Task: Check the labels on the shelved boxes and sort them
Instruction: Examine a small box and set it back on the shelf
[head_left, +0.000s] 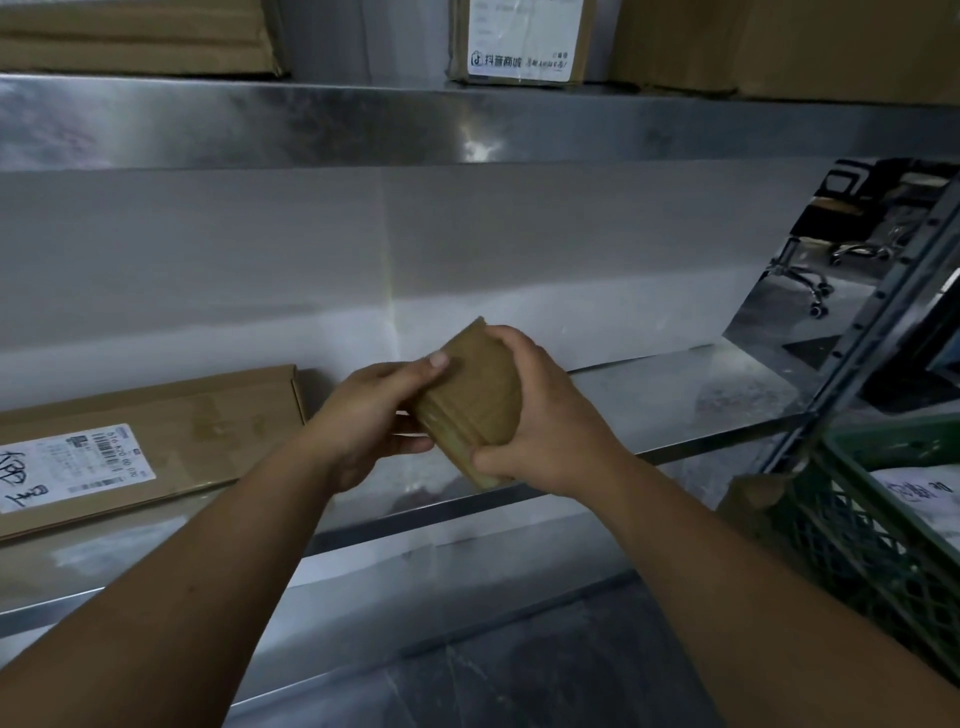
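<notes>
Both hands, left hand (363, 415) and right hand (535, 415), are closing their grip around a small box (475, 395) whose label is facing away, risking a missort or a drop onto the shelf (675, 395) below.

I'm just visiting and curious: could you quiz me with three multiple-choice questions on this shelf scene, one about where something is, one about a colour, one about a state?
1. Where does the long flat box lie?
A. in the crate
B. on the middle shelf, at the left
C. on the floor

2. What colour is the plastic crate at the right?
A. green
B. red
C. white

3. How is the small brown box held?
A. by one hand
B. resting free on the shelf
C. by both hands

Answers: 1 B, it rests on the metal shelf; 2 A, its lattice wall is green; 3 C, left hand and right hand both clasp it.
</notes>
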